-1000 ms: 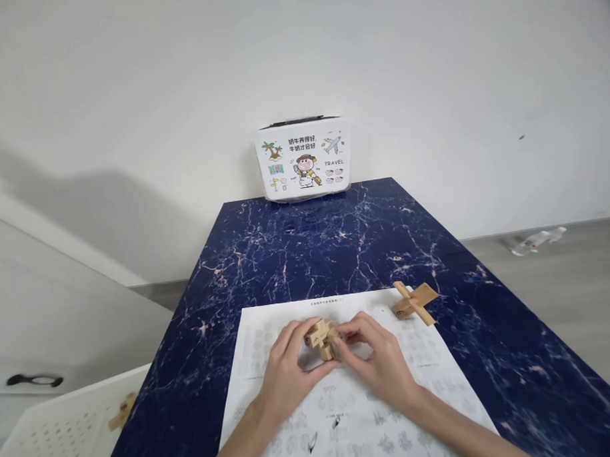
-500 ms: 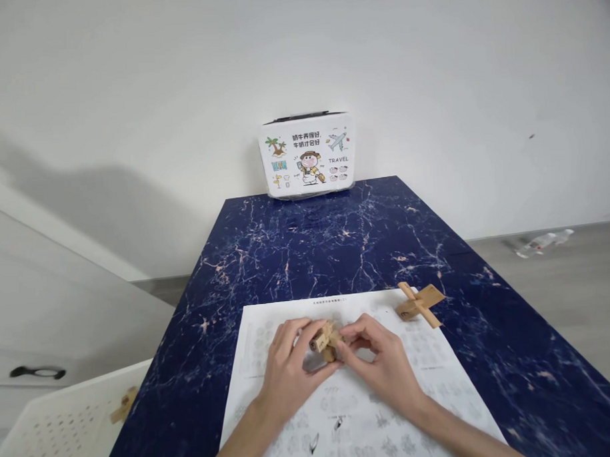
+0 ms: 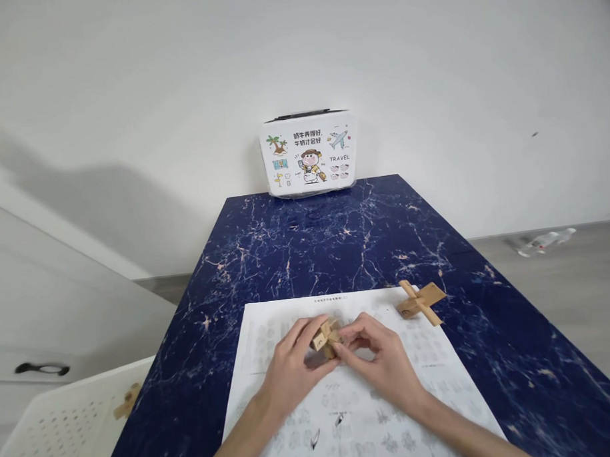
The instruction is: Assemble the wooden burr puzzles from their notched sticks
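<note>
A small wooden interlocking puzzle (image 3: 327,337) of crossed blocks is held just above the printed sheet. My left hand (image 3: 294,359) grips its left side, with the thumb underneath and the fingers curled over the top. On the right side, my right hand (image 3: 377,359) pinches it between thumb and fingertips, which hide part of the blocks. The white instruction sheet (image 3: 335,387) carries rows of small faint diagrams and lies under both hands. At its upper right corner rests another wooden piece assembly (image 3: 420,303), cross-shaped, with a dark mark on one block.
The dark blue marbled table (image 3: 306,248) reaches back to the wall. Against the wall stands a white cartoon-printed case (image 3: 310,155). A white perforated basket (image 3: 56,424) with wooden pieces (image 3: 125,401) is at the lower left, below a drawer handle (image 3: 42,369). A clear plastic bottle (image 3: 545,242) lies on the floor.
Both hands stay around the wooden puzzle, which has shifted and turned very slightly. The whole view has moved a little; nothing was let go.
</note>
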Demonstrator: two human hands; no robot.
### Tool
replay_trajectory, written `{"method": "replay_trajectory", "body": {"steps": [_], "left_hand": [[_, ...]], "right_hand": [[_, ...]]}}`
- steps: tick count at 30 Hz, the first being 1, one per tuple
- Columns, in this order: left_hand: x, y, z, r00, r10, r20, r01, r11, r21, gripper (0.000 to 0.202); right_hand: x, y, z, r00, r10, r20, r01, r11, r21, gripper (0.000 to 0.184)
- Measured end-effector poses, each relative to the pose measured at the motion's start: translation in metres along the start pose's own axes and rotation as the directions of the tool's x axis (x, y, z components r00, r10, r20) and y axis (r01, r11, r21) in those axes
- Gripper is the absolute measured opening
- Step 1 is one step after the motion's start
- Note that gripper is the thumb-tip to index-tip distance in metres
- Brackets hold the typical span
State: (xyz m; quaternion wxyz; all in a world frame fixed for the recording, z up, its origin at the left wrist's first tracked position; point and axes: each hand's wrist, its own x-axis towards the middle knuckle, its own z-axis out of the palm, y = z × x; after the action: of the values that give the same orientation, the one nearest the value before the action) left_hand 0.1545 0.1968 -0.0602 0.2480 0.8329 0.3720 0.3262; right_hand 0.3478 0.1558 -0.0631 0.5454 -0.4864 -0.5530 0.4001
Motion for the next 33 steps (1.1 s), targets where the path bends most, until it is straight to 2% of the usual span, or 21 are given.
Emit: {"method": "replay_trajectory", "body": {"steps": [9, 11, 14, 16, 18, 20, 22, 25, 29, 31, 33], "left_hand": [[0.001, 0.003, -0.004, 0.999, 0.004, 0.037, -0.002, 0.999, -0.045, 0.061], [0.002, 0.005, -0.004, 0.999, -0.034, 0.028, 0.036, 0.998, -0.060, 0.061], [0.003, 0.006, -0.005, 0.988, -0.156, 0.007, 0.156, 0.979, -0.134, 0.062], [0.005, 0.006, -0.006, 0.967, -0.252, 0.038, 0.253, 0.929, -0.270, 0.062], [0.006, 0.006, -0.009, 0.937, -0.324, 0.129, 0.347, 0.832, -0.432, 0.064], [0.007, 0.007, -0.013, 0.909, -0.349, 0.226, 0.415, 0.724, -0.551, 0.064], [0.008, 0.006, -0.015, 0.897, -0.338, 0.286, 0.442, 0.641, -0.627, 0.063], [0.007, 0.003, -0.014, 0.897, -0.314, 0.311, 0.439, 0.558, -0.704, 0.065], [0.006, -0.002, -0.012, 0.895, -0.316, 0.314, 0.439, 0.507, -0.742, 0.077], [0.006, -0.003, -0.011, 0.900, -0.299, 0.319, 0.433, 0.517, -0.739, 0.074], [0.006, -0.001, -0.012, 0.920, -0.265, 0.289, 0.392, 0.586, -0.709, 0.066]], "right_hand": [[-0.001, 0.000, 0.000, 0.997, 0.073, 0.030, -0.076, 0.992, 0.102, 0.017], [0.001, -0.001, -0.001, 0.995, 0.086, 0.060, -0.094, 0.984, 0.152, 0.019], [0.004, -0.002, -0.004, 0.993, 0.089, 0.077, -0.102, 0.976, 0.194, 0.019], [0.006, -0.001, -0.007, 0.998, 0.056, 0.022, -0.058, 0.992, 0.110, 0.018], [0.006, 0.000, -0.009, 1.000, -0.013, -0.016, 0.013, 1.000, -0.012, 0.018], [0.005, 0.002, -0.009, 0.997, -0.072, 0.013, 0.073, 0.995, -0.074, 0.019], [0.004, 0.004, -0.007, 0.995, -0.073, 0.072, 0.077, 0.996, -0.051, 0.022], [0.002, 0.004, -0.005, 0.987, 0.012, 0.160, -0.019, 0.999, 0.040, 0.022], [0.002, 0.002, -0.003, 0.946, 0.111, 0.303, -0.167, 0.973, 0.163, 0.029], [0.003, 0.002, -0.003, 0.924, 0.129, 0.360, -0.218, 0.951, 0.218, 0.033], [0.004, 0.003, -0.003, 0.913, 0.138, 0.384, -0.249, 0.934, 0.257, 0.036]]}}
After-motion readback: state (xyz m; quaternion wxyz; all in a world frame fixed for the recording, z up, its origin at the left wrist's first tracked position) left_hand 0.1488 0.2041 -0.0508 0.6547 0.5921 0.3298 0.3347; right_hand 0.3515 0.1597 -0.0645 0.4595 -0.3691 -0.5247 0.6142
